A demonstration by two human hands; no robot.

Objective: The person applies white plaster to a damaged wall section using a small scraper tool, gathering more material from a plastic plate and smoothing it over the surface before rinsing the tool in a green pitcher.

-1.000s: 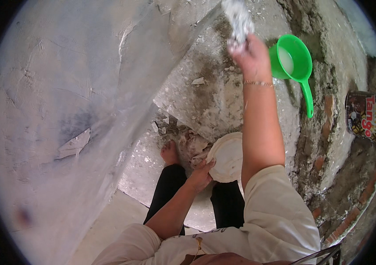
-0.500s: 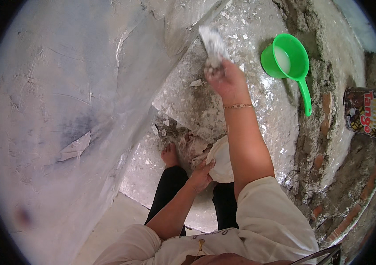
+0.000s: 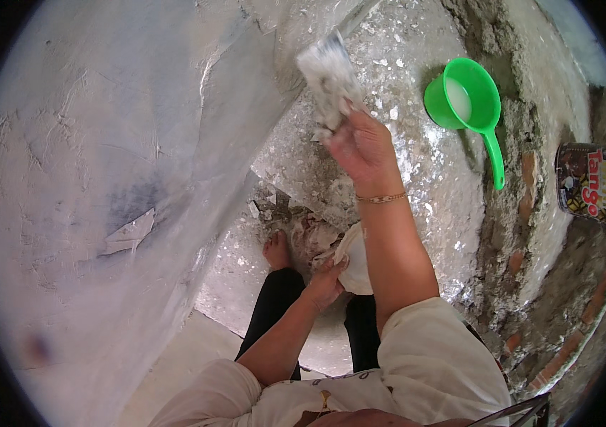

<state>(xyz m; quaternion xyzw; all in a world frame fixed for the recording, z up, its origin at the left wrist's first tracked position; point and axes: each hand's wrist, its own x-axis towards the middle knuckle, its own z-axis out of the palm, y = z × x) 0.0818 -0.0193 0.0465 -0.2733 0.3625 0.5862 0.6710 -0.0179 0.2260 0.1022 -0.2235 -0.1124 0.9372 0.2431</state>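
Person seen from above. The right hand [image 3: 361, 146] was bare, with a thin gold-coloured chain bracelet [image 3: 381, 198] at the wrist just below the fingers. The left hand [image 3: 324, 283] wore nothing. Short cream sleeves [image 3: 431, 356] covered the upper arms; black trousers [image 3: 274, 306] reached a bare foot [image 3: 277, 250].

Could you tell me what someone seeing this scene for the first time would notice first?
Most striking is the bright green scoop lying on the wet, rough ground at upper right, with pale liquid in its bowl. Next comes the raised right hand, gripping a flat, plaster-smeared tool near the grey wall on the left. Lower down, the left hand steadies a white bowl.
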